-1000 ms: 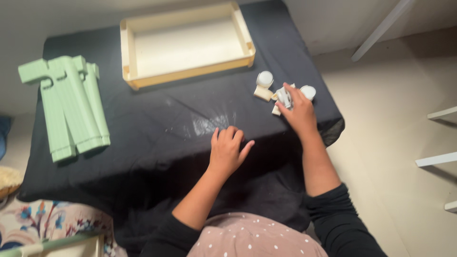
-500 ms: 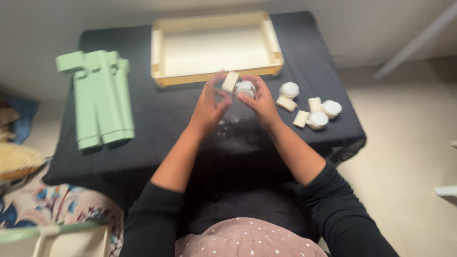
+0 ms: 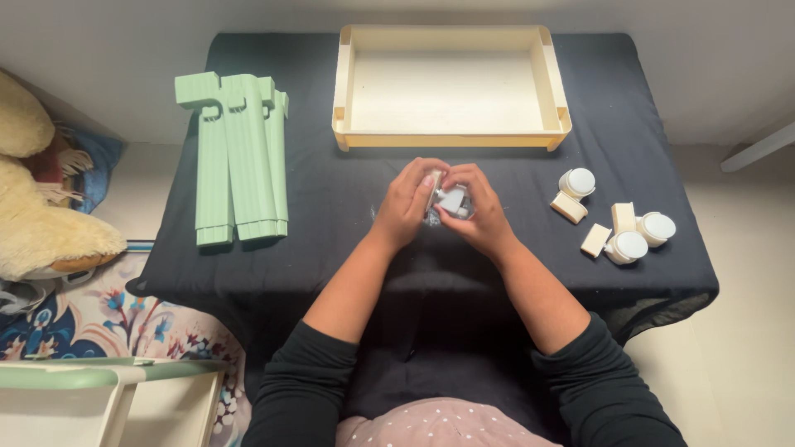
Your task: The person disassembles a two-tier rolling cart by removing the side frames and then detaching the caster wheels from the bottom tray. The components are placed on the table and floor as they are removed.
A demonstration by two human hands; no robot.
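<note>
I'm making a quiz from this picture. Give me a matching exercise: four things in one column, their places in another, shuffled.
Things:
1. cream tray
2. green legs
3. loose casters
4. wrapped caster

Places:
A. table's left part
B. between left hand and right hand
C. table's far edge, middle
D. table's right part

Pairs: 1-C, 2-A, 3-D, 4-B

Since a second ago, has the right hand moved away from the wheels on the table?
Yes. The right hand has left the caster wheels and now meets the left hand below the tray.
</note>
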